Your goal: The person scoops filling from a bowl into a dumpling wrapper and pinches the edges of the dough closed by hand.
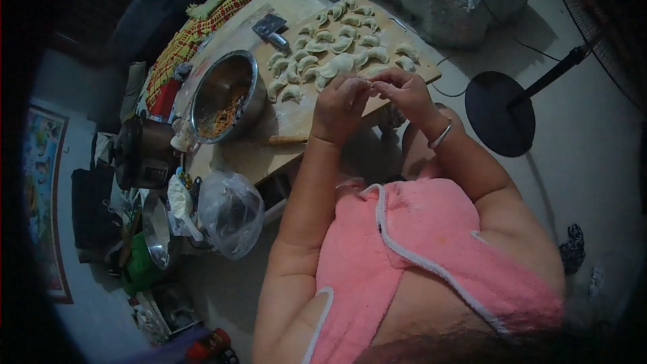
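My left hand (342,108) and my right hand (408,98) meet at the near edge of the wooden board, fingertips pinched together. Between them shows a sliver of pale dough, apparently a dumpling (367,85), mostly hidden by my fingers. A bracelet circles my right wrist. Just beyond my hands, rows of folded dumplings (322,47) lie on the board (423,66). Left of my left hand stands a steel bowl (253,98) with chopped orange and dark filling (226,114) inside. A rolling pin (288,139) lies near my left forearm.
A cleaver-like scraper (271,30) lies behind the bowl. At left are a dark cooker (143,154), a clear plastic bag (231,216) and a metal basin (156,229). A round black fan base (500,113) stands on the floor at right, near a quilted covered block (445,0).
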Motion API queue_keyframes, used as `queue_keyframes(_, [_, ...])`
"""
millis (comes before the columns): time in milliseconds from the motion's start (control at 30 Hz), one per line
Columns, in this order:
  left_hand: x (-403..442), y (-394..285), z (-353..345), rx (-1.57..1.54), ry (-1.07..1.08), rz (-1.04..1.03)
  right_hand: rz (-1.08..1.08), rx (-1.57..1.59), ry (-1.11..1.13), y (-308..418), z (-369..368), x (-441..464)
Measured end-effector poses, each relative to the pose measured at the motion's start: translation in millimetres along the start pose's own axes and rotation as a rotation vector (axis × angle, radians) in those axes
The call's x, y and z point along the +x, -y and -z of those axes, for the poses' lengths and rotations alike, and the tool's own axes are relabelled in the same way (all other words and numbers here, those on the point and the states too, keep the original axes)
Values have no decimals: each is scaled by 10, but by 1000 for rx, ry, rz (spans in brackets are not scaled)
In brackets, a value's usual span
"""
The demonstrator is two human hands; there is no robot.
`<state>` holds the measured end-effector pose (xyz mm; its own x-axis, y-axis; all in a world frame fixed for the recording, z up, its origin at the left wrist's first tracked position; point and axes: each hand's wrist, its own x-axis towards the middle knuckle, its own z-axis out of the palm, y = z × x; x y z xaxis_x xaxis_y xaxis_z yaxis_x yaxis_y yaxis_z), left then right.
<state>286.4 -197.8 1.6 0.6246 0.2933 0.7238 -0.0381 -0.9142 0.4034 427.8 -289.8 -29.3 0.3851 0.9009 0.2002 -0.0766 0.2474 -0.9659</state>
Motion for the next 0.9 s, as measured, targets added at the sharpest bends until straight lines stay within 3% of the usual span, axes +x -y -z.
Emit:
queue_keyframes(300, [-80, 29, -78, -171, 13, 269, 29, 113, -40, -45, -34, -30])
queue_keyframes(367, [-83, 19, -71, -195, 117, 324, 13, 169, -22, -15, -70, -47])
queue_keyframes(467, [-64, -1, -36, -167, 228, 276, 22, 187, -16, -19, -91, -69])
queue_keyframes(667, [-71, -1, -46, -103, 120, 238, 80, 152, -19, -50, -63, -59])
queue_keyframes(833, [-74, 30, -20, -102, 149, 240, 88, 171, -44, -20, -77, -52])
queue_keyframes(900, [-82, 42, -10, -71, 168, 210, 70, 43, -85, -55, -51, -56])
